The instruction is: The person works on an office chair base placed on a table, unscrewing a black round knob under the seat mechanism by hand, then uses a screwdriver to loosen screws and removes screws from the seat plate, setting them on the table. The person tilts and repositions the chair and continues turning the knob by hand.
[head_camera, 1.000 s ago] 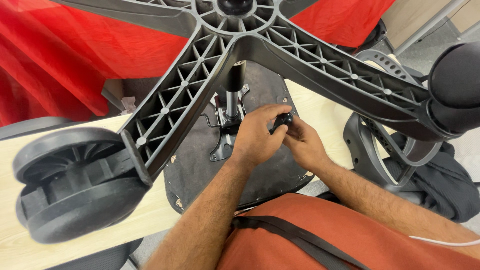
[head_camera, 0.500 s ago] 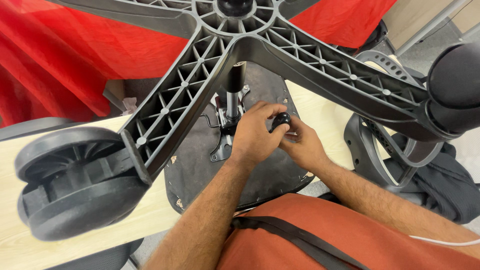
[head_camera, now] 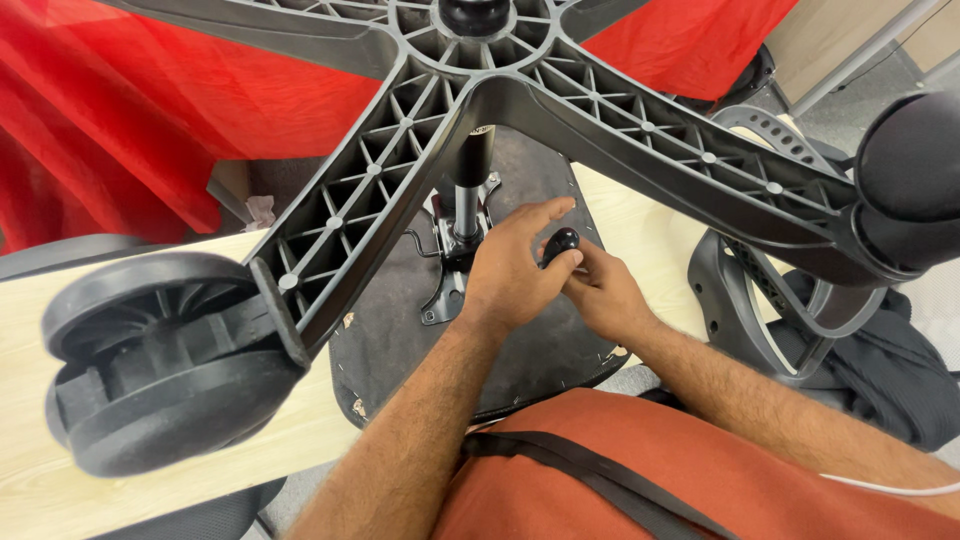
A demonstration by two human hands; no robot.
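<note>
An office chair lies upside down, its black seat underside [head_camera: 400, 340] resting on a pale wooden table [head_camera: 120, 470]. The grey star base [head_camera: 620, 120] spreads above my hands, and the gas cylinder [head_camera: 470, 175] runs down to the metal seat mechanism [head_camera: 450, 265]. My left hand [head_camera: 505, 280] and my right hand [head_camera: 605, 295] meet on a small black knob [head_camera: 561, 243] just right of the mechanism. My left thumb and fingers pinch the knob while the index finger points outward. Fingers of the right hand press the knob from below.
A big black caster [head_camera: 150, 360] hangs close at the left, another caster [head_camera: 910, 180] at the right. Red cloth [head_camera: 130, 110] covers the background. A grey chair armrest part [head_camera: 760, 320] and dark fabric [head_camera: 890, 370] lie to the right. An orange-red garment with a black strap [head_camera: 600, 480] fills the foreground.
My left hand has turned on the knob and its index finger has lifted and straightened. The right hand stays under the knob. The chair has not moved.
</note>
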